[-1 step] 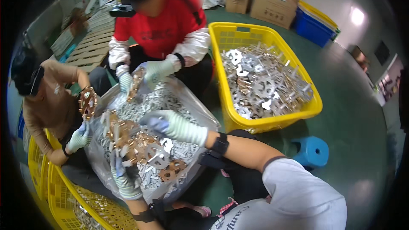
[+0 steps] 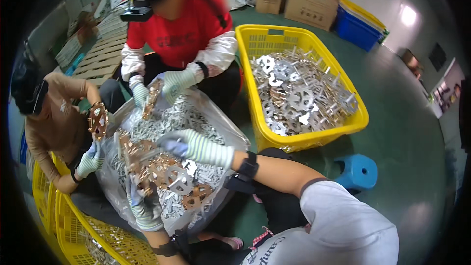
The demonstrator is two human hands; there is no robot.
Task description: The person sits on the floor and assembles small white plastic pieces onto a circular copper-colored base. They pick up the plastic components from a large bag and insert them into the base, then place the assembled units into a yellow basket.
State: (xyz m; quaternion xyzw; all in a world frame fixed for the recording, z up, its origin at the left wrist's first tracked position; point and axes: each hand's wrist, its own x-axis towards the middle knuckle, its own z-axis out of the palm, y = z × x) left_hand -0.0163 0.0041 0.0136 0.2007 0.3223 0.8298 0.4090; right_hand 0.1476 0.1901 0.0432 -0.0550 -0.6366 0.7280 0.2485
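Note:
My left hand [image 2: 143,208], in a striped glove, grips a copper-coloured metal part [image 2: 128,151] with pins standing off it, raised over the open bag. My right hand [image 2: 198,147], gloved alike, has its fingers closed beside that part. A pale bar-like shape [image 2: 147,155] runs from those fingers toward the part, blurred; I cannot make out what it is. Under both hands, the clear plastic bag [image 2: 230,135] holds many small silvery pieces [image 2: 184,115]. Flat cut-out discs lie on them, among them a silver one [image 2: 179,180] and a copper-coloured one [image 2: 197,196].
Across the bag, a person in red [image 2: 179,39] holds a copper-coloured part [image 2: 153,99]. Another in tan [image 2: 66,113] at left holds a similar disc [image 2: 98,121]. A yellow crate [image 2: 301,140] of metal parts, a blue stool [image 2: 360,172] and more yellow crates [image 2: 93,235] stand around.
The whole view has shifted slightly. My right hand has moved a little beside the copper-coloured part, and the pale bar now shows more plainly. My left hand keeps its grip.

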